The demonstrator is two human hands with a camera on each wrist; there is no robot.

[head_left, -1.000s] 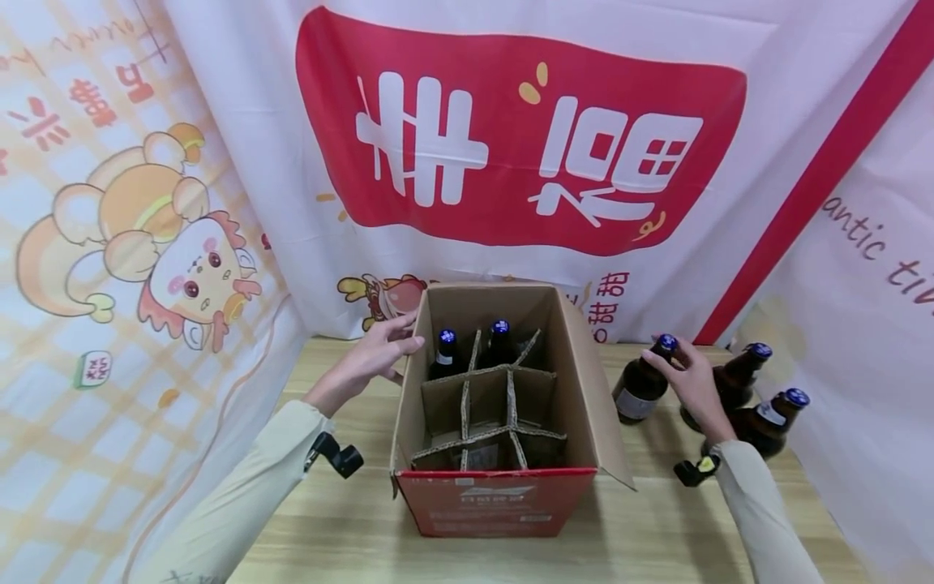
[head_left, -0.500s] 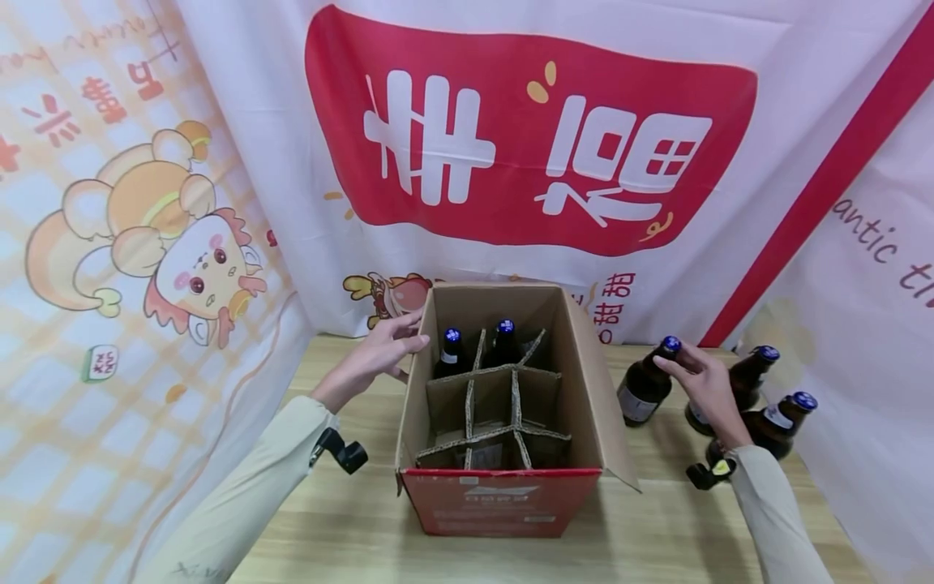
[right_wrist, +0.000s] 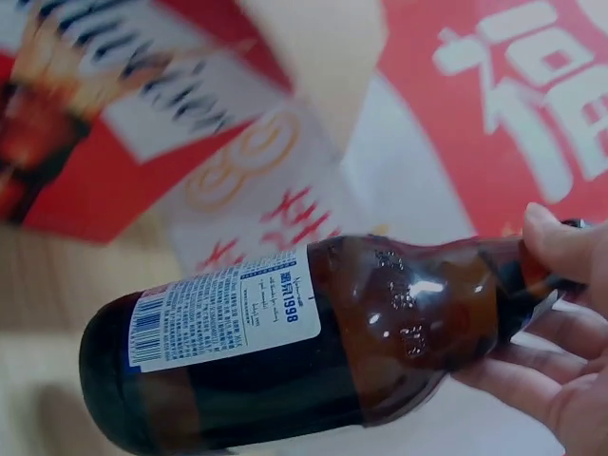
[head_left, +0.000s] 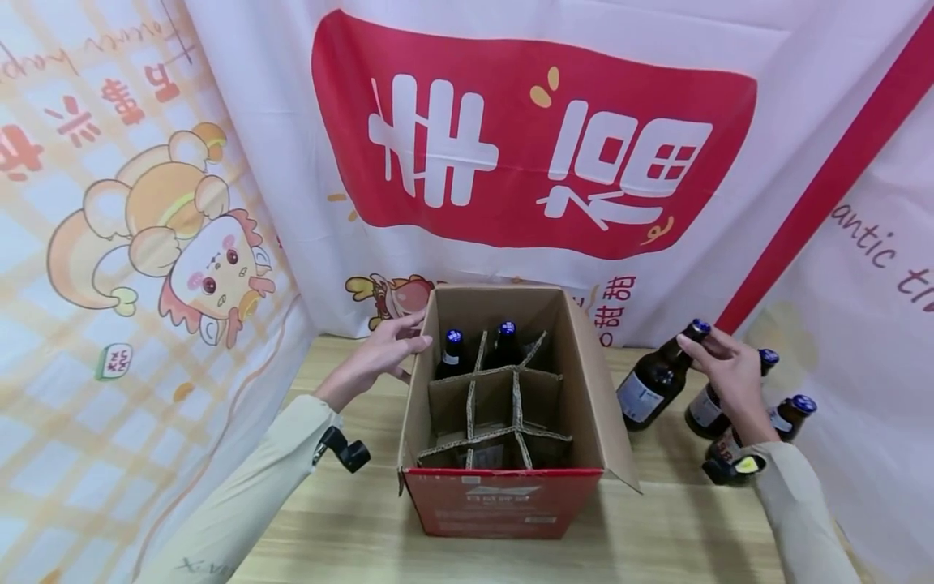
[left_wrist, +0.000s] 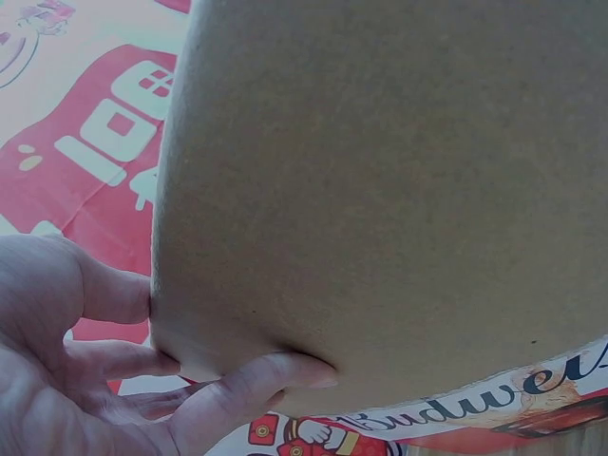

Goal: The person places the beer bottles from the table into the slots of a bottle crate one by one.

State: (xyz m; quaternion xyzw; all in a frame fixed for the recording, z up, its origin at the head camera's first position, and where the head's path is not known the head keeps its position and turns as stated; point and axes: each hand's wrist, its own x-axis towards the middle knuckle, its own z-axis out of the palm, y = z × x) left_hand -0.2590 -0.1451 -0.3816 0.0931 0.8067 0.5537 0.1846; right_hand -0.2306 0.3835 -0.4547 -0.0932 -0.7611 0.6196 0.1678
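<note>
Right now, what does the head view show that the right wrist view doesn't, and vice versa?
Head only: the left hand, two bottles inside the box and its dividers. Right wrist only: a barcode on the held bottle and the box's large script lettering. Both: the right hand gripping that bottle's neck, the box, and red-printed cloth.

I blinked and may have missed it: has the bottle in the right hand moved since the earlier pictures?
Yes: against the box, the bottle has tilted more, its blue cap shifting rightward in the head view.
</note>
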